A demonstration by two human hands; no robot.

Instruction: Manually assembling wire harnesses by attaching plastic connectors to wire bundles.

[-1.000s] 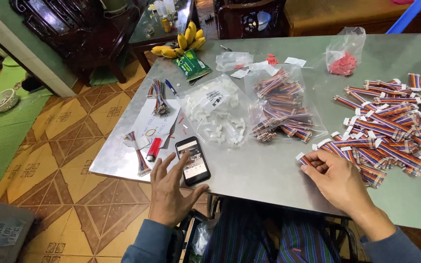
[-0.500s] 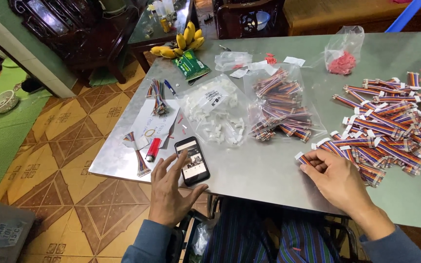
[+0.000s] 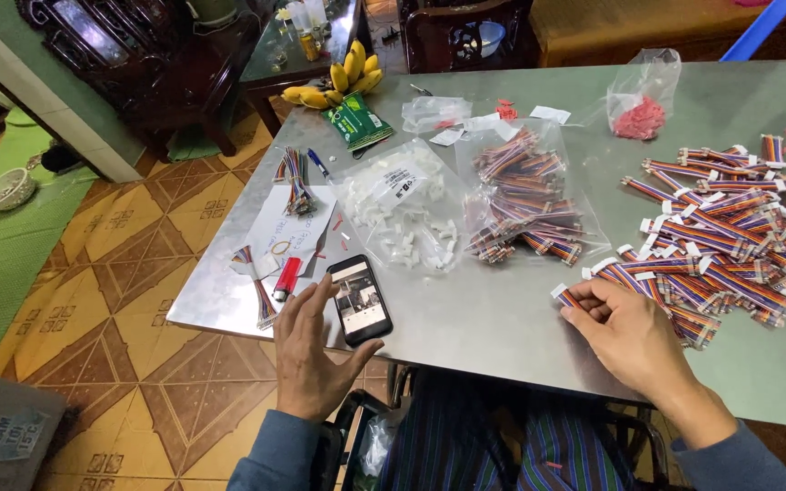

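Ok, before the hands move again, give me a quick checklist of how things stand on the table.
1. Left hand at the smartphone, fingertips on its edges: ok.
2. Smartphone flat on the metal table, screen lit: ok.
3. Right hand on a rainbow ribbon cable at the near edge of the cable pile: ok.
4. Whether that cable is actually pinched: cannot tell, fingers cover it.
5. Red lighter lying just left of the phone, close to the left hand: ok.
6. Bag of white connectors and bag of cables lying beyond the phone, untouched: ok.

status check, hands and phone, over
Left hand open, fingers on the phone. Right hand pinching a striped cable piece. Red lighter beside phone.
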